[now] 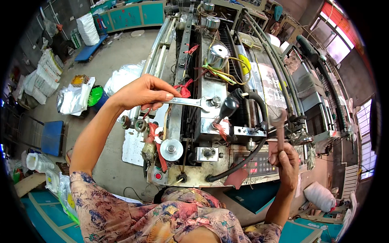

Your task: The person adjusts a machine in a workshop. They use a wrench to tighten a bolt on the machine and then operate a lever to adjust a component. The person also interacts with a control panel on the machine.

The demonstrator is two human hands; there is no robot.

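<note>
My left hand [150, 92] grips the handle of a silver open-end wrench [191, 102], whose head sits at a bolt [214, 101] on a metal block of the machine. My right hand [283, 160], lower right, is closed around a darker wrench [279, 125] held upright, its head raised in the air. Between them stand a black-knobbed lever [230, 106] and a black ribbed hose [239, 165]. A silver cylinder [218, 54] with yellow wires is beyond the bolt, and red plastic strips [185, 90] are tied beside the left wrench.
A control panel [258, 161] and a red button [158, 175] are on the near end. Long rollers [263, 44] run down the right. To the left are a blue flat trolley [52, 139], a bucket with green contents [95, 96] and white sacks [37, 83]; teal cabinets [119, 19] stand behind.
</note>
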